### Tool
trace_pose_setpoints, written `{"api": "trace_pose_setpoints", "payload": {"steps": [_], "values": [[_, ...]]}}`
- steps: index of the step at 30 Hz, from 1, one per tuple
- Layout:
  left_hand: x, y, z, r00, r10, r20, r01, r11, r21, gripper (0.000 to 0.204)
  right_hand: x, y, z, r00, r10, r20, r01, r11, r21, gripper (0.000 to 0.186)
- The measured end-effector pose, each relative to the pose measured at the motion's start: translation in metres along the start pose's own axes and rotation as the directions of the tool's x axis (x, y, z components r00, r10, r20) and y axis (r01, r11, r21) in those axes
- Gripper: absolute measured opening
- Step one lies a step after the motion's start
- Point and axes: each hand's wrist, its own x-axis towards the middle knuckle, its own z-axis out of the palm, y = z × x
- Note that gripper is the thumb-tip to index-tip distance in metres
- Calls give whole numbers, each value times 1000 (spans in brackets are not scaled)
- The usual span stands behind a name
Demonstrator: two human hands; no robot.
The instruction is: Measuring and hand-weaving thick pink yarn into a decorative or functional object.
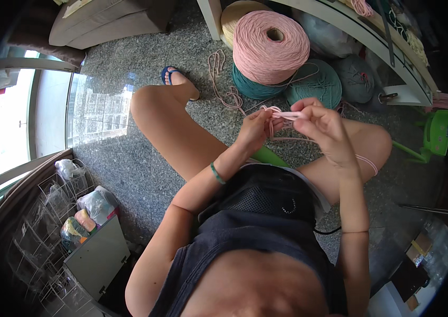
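Nearest the camera is the person's dark top (234,240), and beyond it both forearms reach forward so that the hands meet over the gap between the spread knees, probably because the work is easiest to see there. The left hand (255,127) pinches a small looped cluster of pink yarn (287,115) between thumb and fingers, seemingly as the steadying side, while the right hand (322,124) grips the strands just beside it, thumb against forefinger, and the short length between them looks drawn straight, as if kept under light tension. (Whether a slim tool lies among those strands, I cannot tell.) A loop of yarn (366,164) rests around the right leg near the knee, perhaps to keep the slack from dragging. More of it lies as a loose, wavy trail (217,66) on the speckled floor (145,211), which likely lets the yarn run without pulling. Ahead of the hands, a large pink cone (255,53) sits on top of a teal cone (242,89), a stacking that appears to save room, with a teal ball (319,84) and a grey ball (358,79) grouped to their right. A green stool (438,132) stands further off, past the right knee
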Motion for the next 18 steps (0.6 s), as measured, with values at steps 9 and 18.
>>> {"api": "trace_pose_setpoints", "payload": {"steps": [9,18], "values": [[112,-38,-70,960,-153,-235,155,988,-10,19,28,-136,-20,944,-328,44,331,932,-148,27],[70,-44,-168,968,-138,-211,158,984,80,18,74,-207,119,689,-612,388,620,775,122,23]]}}
